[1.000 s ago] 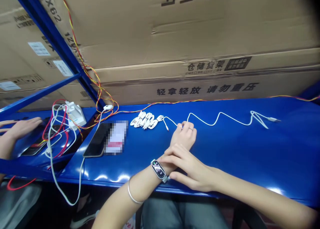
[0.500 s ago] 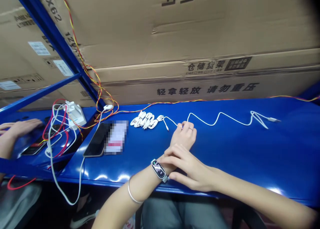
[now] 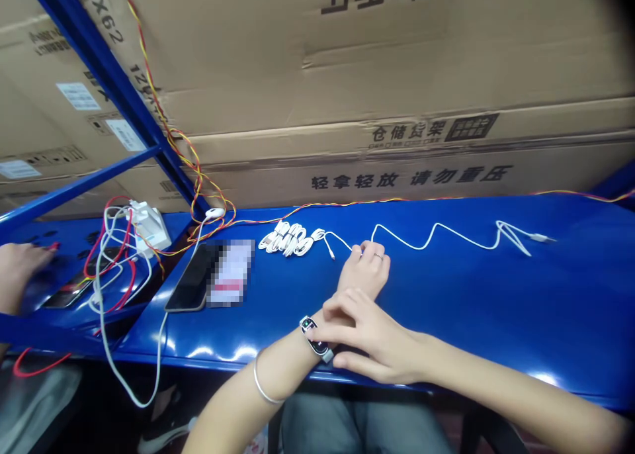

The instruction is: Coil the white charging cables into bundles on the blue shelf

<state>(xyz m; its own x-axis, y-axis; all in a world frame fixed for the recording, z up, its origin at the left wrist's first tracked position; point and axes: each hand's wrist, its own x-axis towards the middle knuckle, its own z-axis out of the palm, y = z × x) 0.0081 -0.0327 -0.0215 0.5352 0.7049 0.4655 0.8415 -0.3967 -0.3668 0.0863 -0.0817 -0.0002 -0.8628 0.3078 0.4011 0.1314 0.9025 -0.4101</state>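
Okay, your left hand [image 3: 364, 270] is on the blue steel shelf [image 3: 496, 295], fingers curled at the white cable [image 3: 436, 232] near the far edge, grip unclear. Your right hand [image 3: 377, 338], fingers spread, covers the smart band [image 3: 311, 331]. A careless tug could drag the coiled cable bundle [image 3: 288, 237]. The cardboard carton [image 3: 411, 169] reads 轻拿轻放 请勿重压.

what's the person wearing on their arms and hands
No sleeves show. The left hand wears a thin ring, its wrist a smart band with a grey metal strap, and its forearm a thin silver bangle. The right hand shows no jewellery.
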